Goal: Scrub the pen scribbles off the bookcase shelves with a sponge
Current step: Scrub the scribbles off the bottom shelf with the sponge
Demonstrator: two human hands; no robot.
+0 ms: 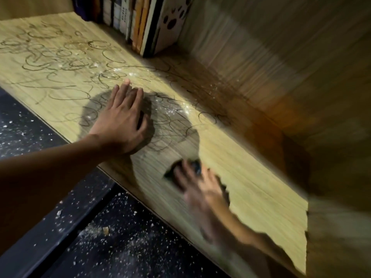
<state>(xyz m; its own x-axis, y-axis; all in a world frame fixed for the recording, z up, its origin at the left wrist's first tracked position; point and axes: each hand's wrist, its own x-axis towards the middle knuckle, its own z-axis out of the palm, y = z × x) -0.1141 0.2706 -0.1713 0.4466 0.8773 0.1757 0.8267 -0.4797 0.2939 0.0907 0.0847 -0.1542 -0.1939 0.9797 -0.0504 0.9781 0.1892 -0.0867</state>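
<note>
1. The shelf [230,157] is a pale wood-grain board that runs from the upper left to the lower right, lit brightly along its middle and shaded toward the back.
2. Dark looping pen scribbles [60,57] cover most of the shelf's left and middle parts; the stretch near the right end shows bare grain.
3. White crumbs [120,71] lie scattered among the scribbles near the middle of the shelf.
4. The left hand [122,125] lies flat on the shelf close to its front edge, fingers straight and spread, holding nothing, and casts a round shadow around itself.
5. The right hand [200,187] is blurred; it rests near the front edge toward the right end, its fingers bent over a dark sponge [192,167] that touches the shelf.
6. A row of books [140,19] stands upright at the back of the shelf, against the wooden back panel [281,57].
7. The last item in the row is white with black paw prints [174,19].
8. Below the front edge lies a dark speckled floor [124,241], strewn with pale crumbs and dust.
</note>
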